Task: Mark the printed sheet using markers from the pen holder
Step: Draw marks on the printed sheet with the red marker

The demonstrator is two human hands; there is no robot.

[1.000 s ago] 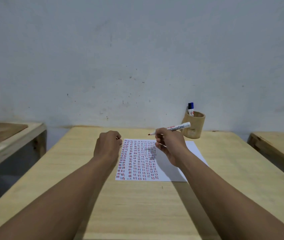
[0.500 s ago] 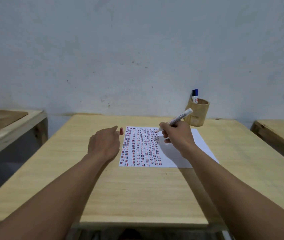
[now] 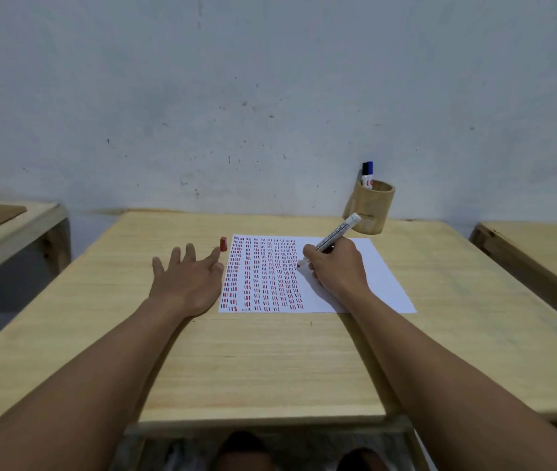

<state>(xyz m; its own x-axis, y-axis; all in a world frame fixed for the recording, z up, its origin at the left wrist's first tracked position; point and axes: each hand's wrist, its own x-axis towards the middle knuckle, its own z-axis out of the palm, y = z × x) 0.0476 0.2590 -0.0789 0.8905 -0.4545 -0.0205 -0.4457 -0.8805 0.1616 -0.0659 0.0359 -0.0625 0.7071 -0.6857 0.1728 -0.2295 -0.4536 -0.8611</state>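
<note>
Desk (image 3: pixel 270 362): wooden, set against a wall.

Sheet (image 3: pixel 379 277): flat on the desk, rows of red and dark dashes filling its left part, right part blank.

Marker (image 3: pixel 336 232): uncapped, red. Your right hand (image 3: pixel 336 270) is clamped on it, and the tip has come down from mid-air to the paper at the edge of the marked columns.

Cap (image 3: pixel 223 243): red, now standing on the desk just beside the sheet's top left corner.

Left hand (image 3: pixel 187 278): a fist a second ago, now spread empty beside the sheet.

Pen holder (image 3: pixel 372 207): behind the sheet, with more markers (image 3: pixel 367 175).

Judgement: uncapping is done; marking starts next.
</note>
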